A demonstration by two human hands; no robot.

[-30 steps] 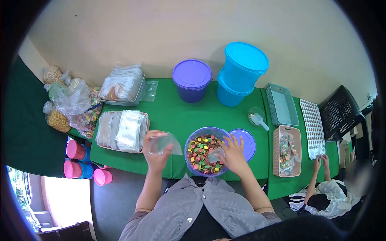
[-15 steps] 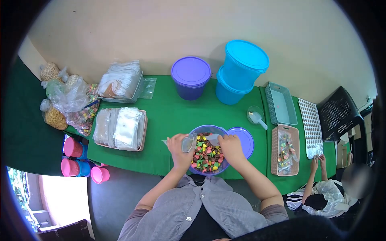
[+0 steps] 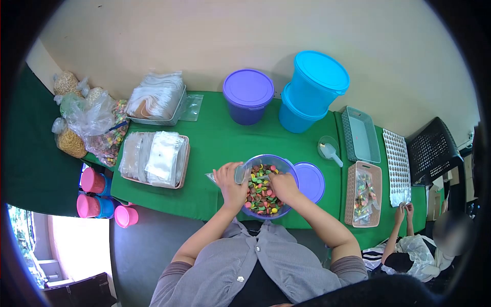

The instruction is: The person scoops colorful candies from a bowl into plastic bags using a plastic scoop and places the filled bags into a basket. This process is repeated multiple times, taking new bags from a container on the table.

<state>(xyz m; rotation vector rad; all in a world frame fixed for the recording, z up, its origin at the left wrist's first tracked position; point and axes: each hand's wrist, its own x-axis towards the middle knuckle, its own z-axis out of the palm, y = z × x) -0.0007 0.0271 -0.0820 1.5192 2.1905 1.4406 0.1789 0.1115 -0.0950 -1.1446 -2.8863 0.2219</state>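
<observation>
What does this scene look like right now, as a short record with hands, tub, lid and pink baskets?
left hand: holds clear bag at the tub's left rim
right hand: in the tub; grip hidden
tub: full of coloured pieces
lid: purple, flat, right of tub
left basket: clear bag stack
right basket: filled packets

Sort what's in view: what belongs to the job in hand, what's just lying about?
In the job:
- left hand, holding a clear bag
- right hand, among the colourful pieces
- open purple tub

Apparently lying about:
- lidded purple tub
- stacked blue tubs
- black crate
</observation>
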